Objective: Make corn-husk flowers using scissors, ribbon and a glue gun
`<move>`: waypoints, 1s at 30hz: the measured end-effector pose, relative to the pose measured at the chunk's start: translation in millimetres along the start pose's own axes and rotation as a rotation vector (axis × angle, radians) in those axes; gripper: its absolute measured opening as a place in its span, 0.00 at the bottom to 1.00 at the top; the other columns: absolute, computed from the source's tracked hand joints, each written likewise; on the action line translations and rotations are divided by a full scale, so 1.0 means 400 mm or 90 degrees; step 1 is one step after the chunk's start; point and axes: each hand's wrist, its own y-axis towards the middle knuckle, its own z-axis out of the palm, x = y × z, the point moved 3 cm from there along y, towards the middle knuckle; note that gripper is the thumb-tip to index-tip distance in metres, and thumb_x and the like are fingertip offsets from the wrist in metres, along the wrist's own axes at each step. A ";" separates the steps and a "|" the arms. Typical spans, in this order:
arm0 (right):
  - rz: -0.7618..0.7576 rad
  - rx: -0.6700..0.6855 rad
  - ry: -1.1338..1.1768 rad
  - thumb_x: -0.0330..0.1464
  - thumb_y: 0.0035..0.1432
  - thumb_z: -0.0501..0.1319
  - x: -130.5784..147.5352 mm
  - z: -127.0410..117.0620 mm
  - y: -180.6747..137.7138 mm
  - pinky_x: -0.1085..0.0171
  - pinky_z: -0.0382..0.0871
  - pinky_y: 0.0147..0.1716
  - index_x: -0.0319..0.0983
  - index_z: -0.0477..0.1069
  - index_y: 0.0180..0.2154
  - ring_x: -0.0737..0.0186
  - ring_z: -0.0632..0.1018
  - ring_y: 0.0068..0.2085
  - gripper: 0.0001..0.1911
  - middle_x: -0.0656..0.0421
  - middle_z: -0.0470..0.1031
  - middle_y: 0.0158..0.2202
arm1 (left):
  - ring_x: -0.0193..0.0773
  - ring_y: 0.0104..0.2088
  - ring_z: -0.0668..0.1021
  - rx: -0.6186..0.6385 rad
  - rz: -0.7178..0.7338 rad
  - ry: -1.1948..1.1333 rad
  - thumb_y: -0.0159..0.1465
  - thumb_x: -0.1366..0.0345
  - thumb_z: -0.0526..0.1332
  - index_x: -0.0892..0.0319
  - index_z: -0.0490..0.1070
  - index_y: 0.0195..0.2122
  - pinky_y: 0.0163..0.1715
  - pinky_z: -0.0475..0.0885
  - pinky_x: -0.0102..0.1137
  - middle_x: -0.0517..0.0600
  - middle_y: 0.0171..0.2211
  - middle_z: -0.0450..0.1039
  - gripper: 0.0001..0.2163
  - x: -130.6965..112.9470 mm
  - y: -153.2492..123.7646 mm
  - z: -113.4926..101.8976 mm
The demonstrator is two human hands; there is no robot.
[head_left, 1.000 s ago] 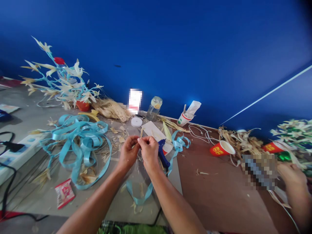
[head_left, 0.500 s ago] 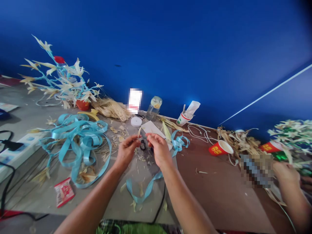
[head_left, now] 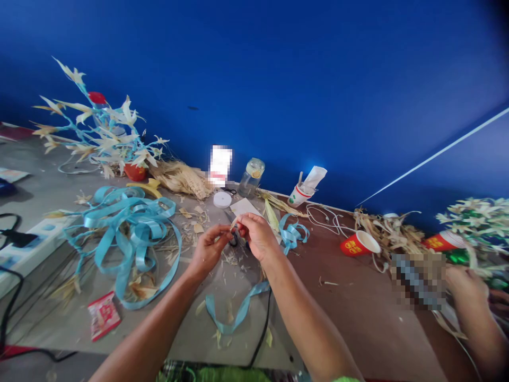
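Observation:
My left hand and my right hand meet above the grey table, fingertips pinched together on a small pale strip of dried husk. Both hands are closed in a pinch. Black scissors lie on the table just behind the hands. A light blue ribbon strip lies under my right forearm. A white card sits just beyond the fingers.
A heap of light blue ribbon lies left, with a husk-flower spray in a red cup behind it. A glass jar, paper cup and tipped red cup stand farther back. Another person's hand works at right.
My hands separated briefly, then came back together on the husk strip, shifted slightly right. The blue glue gun seen a second ago is no longer visible.

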 end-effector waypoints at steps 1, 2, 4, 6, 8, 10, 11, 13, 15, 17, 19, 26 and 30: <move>0.012 0.011 0.023 0.32 0.39 0.62 -0.001 -0.001 -0.001 0.70 0.53 0.21 0.36 0.69 0.20 0.74 0.62 0.20 0.05 0.64 0.66 0.18 | 0.35 0.31 0.74 -0.003 0.003 0.005 0.51 0.62 0.65 0.60 0.76 0.31 0.35 0.68 0.28 0.49 0.30 0.76 0.08 0.001 0.000 -0.001; 0.021 0.024 0.044 0.31 0.38 0.62 -0.002 -0.001 -0.002 0.70 0.53 0.21 0.36 0.70 0.21 0.74 0.62 0.20 0.04 0.64 0.67 0.18 | 0.35 0.31 0.74 -0.005 0.006 0.010 0.51 0.62 0.65 0.60 0.76 0.31 0.35 0.68 0.28 0.49 0.30 0.76 0.08 0.002 0.000 -0.001; 0.027 0.046 0.067 0.31 0.39 0.63 -0.001 0.000 -0.008 0.70 0.54 0.21 0.36 0.70 0.23 0.74 0.63 0.20 0.05 0.64 0.68 0.20 | 0.35 0.31 0.74 -0.004 0.009 0.018 0.52 0.62 0.64 0.59 0.76 0.31 0.35 0.68 0.29 0.49 0.29 0.76 0.08 0.003 -0.001 -0.001; 0.023 0.051 0.058 0.33 0.40 0.64 0.001 0.002 -0.014 0.70 0.55 0.22 0.36 0.71 0.23 0.73 0.64 0.21 0.07 0.64 0.68 0.20 | 0.35 0.31 0.74 0.003 0.022 0.027 0.52 0.62 0.64 0.59 0.76 0.32 0.34 0.68 0.29 0.49 0.29 0.76 0.08 0.002 -0.002 -0.001; 0.014 0.041 0.029 0.34 0.41 0.65 0.001 0.002 -0.018 0.70 0.55 0.22 0.36 0.70 0.22 0.73 0.64 0.21 0.08 0.64 0.68 0.20 | 0.35 0.31 0.74 0.012 0.046 0.047 0.53 0.62 0.64 0.59 0.76 0.33 0.34 0.68 0.29 0.49 0.30 0.76 0.08 -0.001 -0.003 0.000; 0.008 0.032 0.012 0.34 0.40 0.65 -0.001 0.001 -0.018 0.70 0.54 0.21 0.36 0.70 0.20 0.73 0.64 0.21 0.08 0.64 0.67 0.18 | 0.35 0.31 0.74 0.023 0.075 0.070 0.54 0.62 0.63 0.59 0.76 0.33 0.34 0.68 0.29 0.49 0.30 0.75 0.08 -0.002 -0.005 0.001; 0.009 0.032 0.014 0.34 0.39 0.65 -0.003 0.000 -0.017 0.70 0.54 0.21 0.36 0.70 0.20 0.74 0.64 0.21 0.08 0.64 0.67 0.18 | 0.35 0.31 0.73 0.026 0.089 0.080 0.55 0.63 0.63 0.59 0.76 0.33 0.34 0.67 0.29 0.49 0.30 0.75 0.07 -0.003 -0.006 0.002; 0.019 0.037 0.030 0.34 0.39 0.65 -0.008 -0.004 -0.012 0.71 0.54 0.21 0.36 0.69 0.19 0.74 0.63 0.20 0.09 0.64 0.67 0.18 | 0.34 0.30 0.72 0.033 0.113 0.097 0.56 0.63 0.62 0.59 0.76 0.33 0.33 0.67 0.29 0.49 0.29 0.73 0.07 -0.003 -0.007 0.003; 0.038 0.042 0.047 0.34 0.38 0.66 -0.014 -0.009 -0.007 0.71 0.53 0.20 0.36 0.69 0.18 0.74 0.63 0.19 0.09 0.64 0.66 0.17 | 0.34 0.30 0.71 0.035 0.133 0.118 0.56 0.63 0.61 0.58 0.75 0.32 0.33 0.66 0.29 0.48 0.28 0.72 0.07 -0.005 -0.009 0.004; 0.057 0.042 0.057 0.34 0.37 0.66 -0.020 -0.016 -0.002 0.71 0.53 0.19 0.36 0.68 0.18 0.75 0.62 0.18 0.10 0.64 0.66 0.17 | 0.33 0.29 0.70 0.035 0.150 0.141 0.57 0.64 0.60 0.59 0.75 0.32 0.33 0.66 0.28 0.47 0.26 0.71 0.06 -0.009 -0.010 0.005; 0.064 0.043 0.066 0.34 0.37 0.67 -0.023 -0.019 0.000 0.71 0.53 0.19 0.36 0.68 0.18 0.75 0.62 0.18 0.10 0.64 0.66 0.17 | 0.33 0.29 0.70 0.034 0.159 0.157 0.57 0.64 0.60 0.59 0.75 0.31 0.33 0.65 0.28 0.47 0.26 0.70 0.06 -0.013 -0.011 0.007; 0.046 0.039 0.090 0.34 0.38 0.67 -0.009 -0.015 -0.005 0.70 0.53 0.19 0.37 0.65 0.17 0.75 0.61 0.18 0.11 0.65 0.64 0.17 | 0.35 0.31 0.72 0.038 0.132 0.157 0.56 0.64 0.61 0.57 0.76 0.31 0.35 0.66 0.29 0.48 0.27 0.72 0.06 -0.019 -0.016 0.011; 0.014 -0.034 0.137 0.34 0.38 0.66 0.008 -0.031 0.003 0.69 0.54 0.19 0.38 0.65 0.19 0.74 0.61 0.18 0.11 0.66 0.63 0.17 | 0.35 0.30 0.72 0.032 0.113 0.146 0.54 0.63 0.62 0.57 0.76 0.30 0.34 0.66 0.28 0.48 0.27 0.72 0.06 -0.018 -0.017 0.011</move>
